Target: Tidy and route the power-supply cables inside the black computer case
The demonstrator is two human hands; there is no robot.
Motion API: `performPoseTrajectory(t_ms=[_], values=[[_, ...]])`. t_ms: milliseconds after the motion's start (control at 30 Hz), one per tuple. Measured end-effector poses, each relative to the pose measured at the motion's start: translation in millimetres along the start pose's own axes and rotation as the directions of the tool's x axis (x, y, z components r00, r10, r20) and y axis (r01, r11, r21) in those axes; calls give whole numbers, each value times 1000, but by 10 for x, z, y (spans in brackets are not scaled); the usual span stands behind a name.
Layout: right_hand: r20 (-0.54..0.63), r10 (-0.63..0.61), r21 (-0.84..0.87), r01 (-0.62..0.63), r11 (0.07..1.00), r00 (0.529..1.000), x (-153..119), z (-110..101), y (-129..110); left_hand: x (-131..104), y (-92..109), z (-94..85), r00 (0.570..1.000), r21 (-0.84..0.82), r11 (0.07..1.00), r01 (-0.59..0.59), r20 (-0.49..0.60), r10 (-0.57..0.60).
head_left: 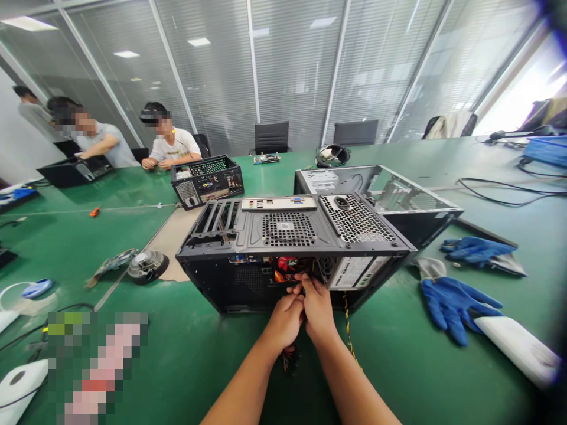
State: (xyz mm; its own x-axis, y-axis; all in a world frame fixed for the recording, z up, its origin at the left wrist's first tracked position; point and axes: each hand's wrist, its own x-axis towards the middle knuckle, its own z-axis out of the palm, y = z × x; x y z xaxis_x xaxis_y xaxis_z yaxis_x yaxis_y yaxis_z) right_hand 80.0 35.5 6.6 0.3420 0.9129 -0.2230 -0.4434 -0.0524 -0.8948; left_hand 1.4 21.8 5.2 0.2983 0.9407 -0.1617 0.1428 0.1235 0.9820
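Note:
A black computer case (287, 236) lies in front of me, its rear panel up and its open side facing me. At that opening my left hand (287, 317) and my right hand (317, 304) are close together, fingers bent and closed. A dark cable bundle (290, 360) hangs out below my left hand, which appears closed around it. My right fingertips pinch beside the left ones; what lies between them is hidden. Behind the fingers shows a red and black fan (286, 268). The labelled power supply (357, 273) is at right, and a yellow-black cable (348, 324) hangs below it.
A second case (420, 218) stands behind at right; another open case (208, 183) is behind at left. Blue gloves (456, 301) lie at right, a CPU cooler (148, 265) at left. A headset (332, 155) lies farther back. Co-workers (172, 144) sit across at left.

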Motion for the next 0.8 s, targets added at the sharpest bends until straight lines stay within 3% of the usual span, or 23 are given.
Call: performPoseTrajectory(t_ms=[100, 233, 333, 500, 633, 800], values=[[-1, 3, 22, -3, 1000, 1000, 0, 5, 3, 8, -7, -14, 997, -71, 996, 61, 50, -58], [-13, 33, 36, -33, 999, 999, 12, 2, 20, -12, 25, -49, 996, 231, 969, -87, 20, 85], [1, 13, 9, -13, 1000, 1000, 24, -7, 42, -47, 68, -55, 988, 515, 847, -128, -3, 151], [5, -46, -117, 46, 992, 999, 32, -22, 54, -110, 135, -9, 996, 802, 597, 24, -73, 58], [-4, -73, -204, 70, 976, 997, 37, -36, 51, -132, 167, 19, 995, 865, 498, 55, -91, 48], [-12, -67, -216, 62, 974, 998, 39, -46, 55, -118, 159, 10, 998, 848, 530, 18, -48, 41]])
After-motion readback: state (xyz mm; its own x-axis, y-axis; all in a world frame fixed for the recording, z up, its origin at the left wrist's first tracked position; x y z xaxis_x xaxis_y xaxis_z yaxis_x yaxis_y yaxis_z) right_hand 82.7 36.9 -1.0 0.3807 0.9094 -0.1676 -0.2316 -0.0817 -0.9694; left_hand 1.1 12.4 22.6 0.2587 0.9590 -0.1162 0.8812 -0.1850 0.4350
